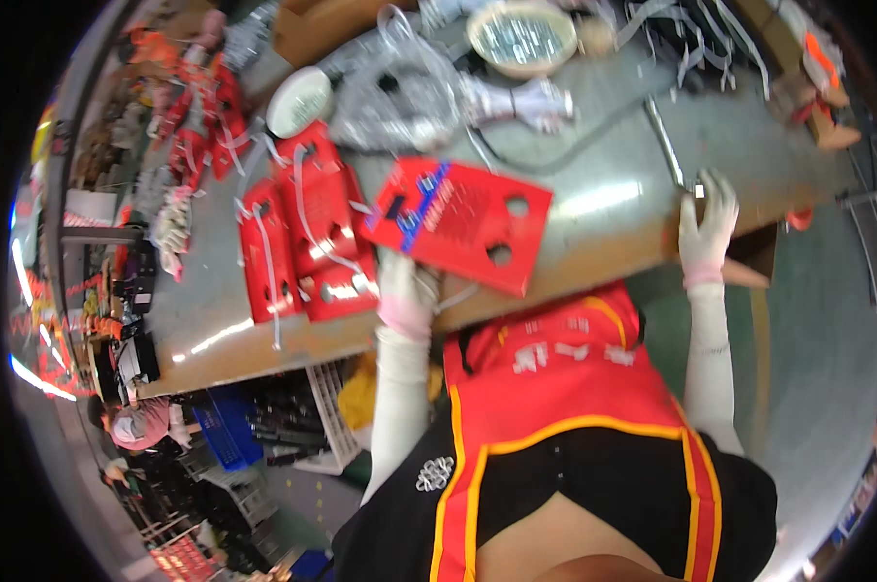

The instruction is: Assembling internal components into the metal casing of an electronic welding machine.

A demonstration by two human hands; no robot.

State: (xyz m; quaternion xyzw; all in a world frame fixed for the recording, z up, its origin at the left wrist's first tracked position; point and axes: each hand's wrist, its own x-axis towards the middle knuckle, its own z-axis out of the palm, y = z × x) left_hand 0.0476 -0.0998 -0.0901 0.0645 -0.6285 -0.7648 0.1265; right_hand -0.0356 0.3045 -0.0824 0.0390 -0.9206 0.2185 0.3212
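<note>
My left hand [405, 291], in a white glove with a pink cuff, is at the near left edge of a red metal panel [477, 228]. Its fingers go under the panel, which is tilted over the bench and has a blue label strip and two round holes. To the right, my gloved right hand [707, 228] is over the bench edge, thumb and fingers apart. The end of a slim metal bar tool [664, 141] lies between them; whether they touch it is unclear. More red panels [322, 223] with white straps lie left of my left hand.
Along the back of the metal bench [594, 242] are two bowls of small metal parts, a white one [300, 103] and a cream one [521, 41], with a clear plastic bag [395, 97] between. A dark cable [565, 160] crosses the bench. Below stands a blue crate [227, 427]. Another person [143, 424] is at lower left.
</note>
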